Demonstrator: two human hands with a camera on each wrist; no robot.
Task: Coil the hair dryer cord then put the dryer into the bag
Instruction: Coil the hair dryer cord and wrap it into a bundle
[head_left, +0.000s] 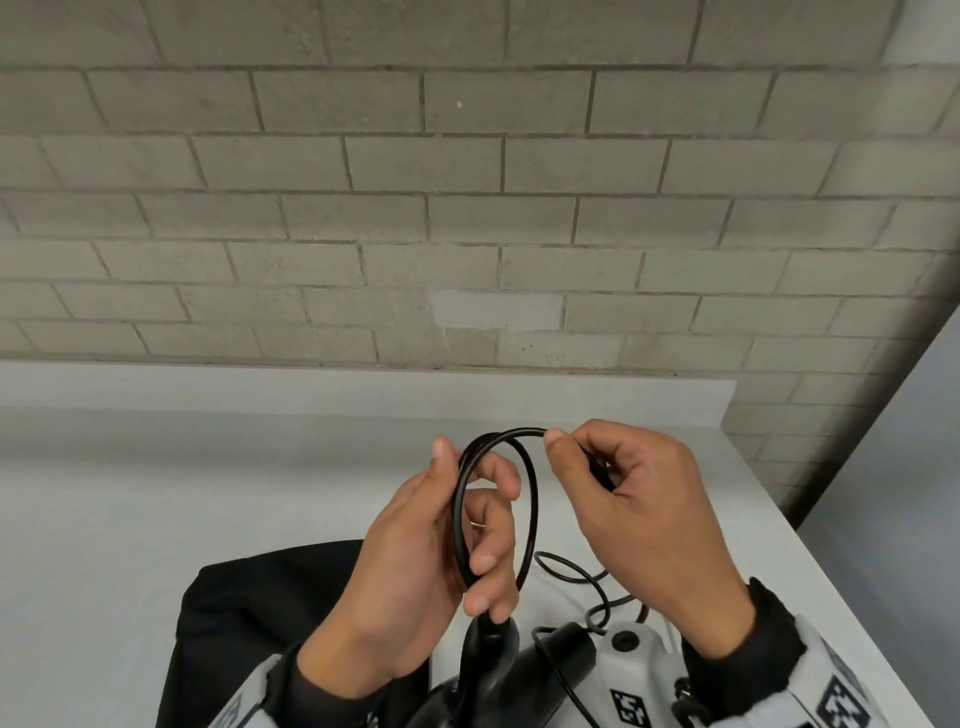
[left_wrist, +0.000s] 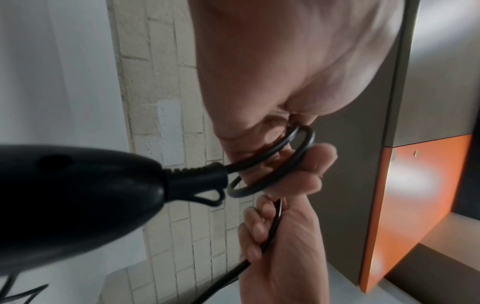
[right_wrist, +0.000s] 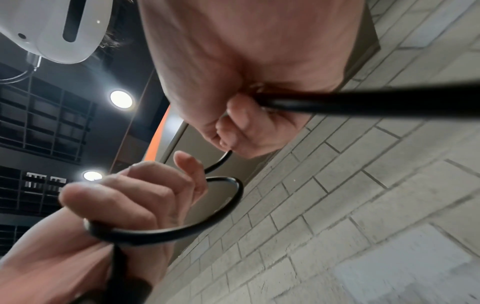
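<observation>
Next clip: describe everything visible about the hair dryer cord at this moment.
The cord is thin, black and round, with a smooth rubbery look. Part of it is gathered into roughly two upright loops held above the table. The left hand grips the loops at their lower side, and the right hand pinches the top of a loop. A ribbed strain relief joins it to the dryer handle. The uncoiled rest trails loosely on the table beneath the right hand; its plug is not identifiable.
</observation>
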